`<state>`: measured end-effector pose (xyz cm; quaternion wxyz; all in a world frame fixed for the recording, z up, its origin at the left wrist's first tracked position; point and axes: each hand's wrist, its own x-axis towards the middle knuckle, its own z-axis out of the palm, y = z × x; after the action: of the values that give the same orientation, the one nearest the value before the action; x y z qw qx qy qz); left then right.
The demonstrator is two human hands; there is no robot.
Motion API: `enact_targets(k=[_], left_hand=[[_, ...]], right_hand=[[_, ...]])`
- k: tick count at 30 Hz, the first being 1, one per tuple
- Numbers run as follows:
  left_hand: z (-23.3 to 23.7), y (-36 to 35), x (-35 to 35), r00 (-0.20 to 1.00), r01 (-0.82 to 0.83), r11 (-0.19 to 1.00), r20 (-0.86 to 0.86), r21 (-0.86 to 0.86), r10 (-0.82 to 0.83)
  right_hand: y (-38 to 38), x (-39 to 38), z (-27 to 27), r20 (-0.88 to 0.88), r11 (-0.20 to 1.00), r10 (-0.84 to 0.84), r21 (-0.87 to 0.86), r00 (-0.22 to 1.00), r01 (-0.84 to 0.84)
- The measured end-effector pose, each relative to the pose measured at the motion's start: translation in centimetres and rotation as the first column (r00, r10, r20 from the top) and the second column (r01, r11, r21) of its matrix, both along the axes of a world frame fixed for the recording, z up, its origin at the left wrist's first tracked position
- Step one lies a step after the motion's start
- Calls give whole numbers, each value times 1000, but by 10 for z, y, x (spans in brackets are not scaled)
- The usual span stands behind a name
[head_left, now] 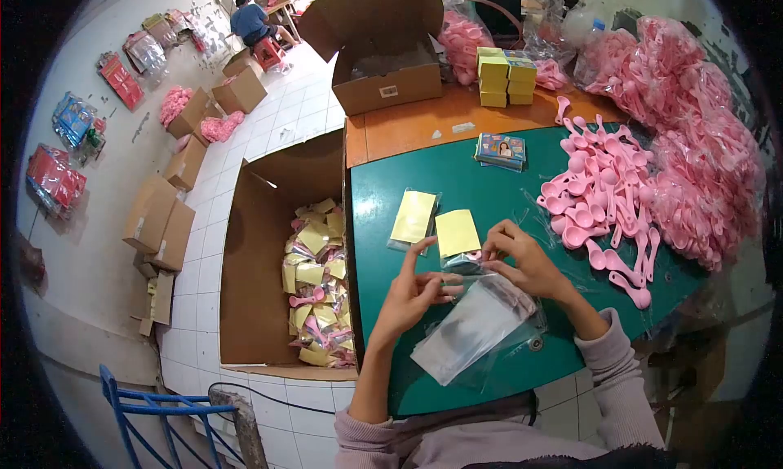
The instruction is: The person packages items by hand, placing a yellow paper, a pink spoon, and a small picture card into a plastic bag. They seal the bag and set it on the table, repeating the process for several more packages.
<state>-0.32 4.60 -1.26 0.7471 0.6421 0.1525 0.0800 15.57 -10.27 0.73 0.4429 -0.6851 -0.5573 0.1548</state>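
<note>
My left hand [412, 294] and my right hand [522, 261] meet over the green table [489, 183], both gripping a small clear bag [465, 263] that holds a yellow packet [457, 232]. A pink piece shows at my right fingertips, at the bag's mouth. Under my hands lies a stack of clear plastic bags [473, 326]. A second filled bag with a yellow packet [413, 218] lies just left of the held one. A heap of pink plastic spoons [599, 196] spreads to the right of my right hand.
An open carton [269, 249] beside the table's left edge holds several filled bags. An open cardboard box [383, 53], yellow boxes [506, 76], a small printed box [500, 151] and bagged pink spoons [693, 118] sit behind. A person [251, 20] sits far back; a blue chair [163, 416] stands near left.
</note>
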Motion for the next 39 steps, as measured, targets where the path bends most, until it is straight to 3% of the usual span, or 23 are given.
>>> enact_targets(k=[1,2,3,5,6,7,9,13,15,19,21,25,31,33,34,35,36,37,38,39], left_hand=[[-3,0,0,999,43,990,11,136,-45],[5,-8,3,999,-7,963,-50,270,21],[2,-8,4,998,-9,963,-51,270,24],[-6,-7,6,998,15,884,-60,467,15],[-5,-11,8,993,-99,933,-32,346,118],[-2,-13,8,993,-98,933,-33,345,117],[1,-15,8,985,-147,863,-6,484,171],[-14,-11,10,975,-166,890,-65,424,213],[-15,-10,11,954,-194,909,-145,369,262],[-18,-12,14,956,-225,931,-120,289,269],[-19,-16,15,926,-363,909,-25,206,376],[-19,-17,15,932,-340,910,-44,237,360],[-17,-12,16,969,-234,898,19,373,245],[-18,5,25,953,-301,891,119,341,277],[-14,16,29,950,-312,885,94,347,298],[-6,26,31,941,-310,783,59,539,332],[-8,37,31,935,-310,598,123,739,333],[-14,44,31,929,-303,365,187,880,320],[-15,44,31,926,-309,363,191,879,326],[-15,45,31,954,-194,289,111,938,278]], right_hand=[[-1,1,0,-2,1000,1,-1,1000,-1],[-1,1,1,-49,999,47,-15,998,-47],[-1,2,2,-95,995,91,-26,991,-94],[-3,7,-1,-85,995,71,-60,994,-76],[-4,9,-4,-73,994,49,-91,996,-55],[-4,8,-6,-73,994,48,-92,996,-54],[-3,5,-13,-533,981,-79,-194,842,-30],[-1,4,-18,-614,981,-109,-192,782,-15],[2,2,-17,-709,979,-134,-201,693,-17],[2,-2,-19,-656,975,-184,-213,732,54],[3,-5,-16,-661,969,-234,-221,713,113],[4,-7,-13,-666,974,-224,-179,711,139],[1,-5,-12,-553,975,-215,-174,805,141],[-4,8,-3,-251,981,-189,-85,949,173],[-9,19,7,-91,962,-272,-59,958,268],[-21,38,11,139,946,-318,-18,938,324],[-37,53,13,359,930,-353,35,864,365],[-56,54,32,407,899,-368,-73,836,431],[-75,75,20,471,866,-346,-173,811,470],[-86,85,15,472,868,-343,-171,812,466]])
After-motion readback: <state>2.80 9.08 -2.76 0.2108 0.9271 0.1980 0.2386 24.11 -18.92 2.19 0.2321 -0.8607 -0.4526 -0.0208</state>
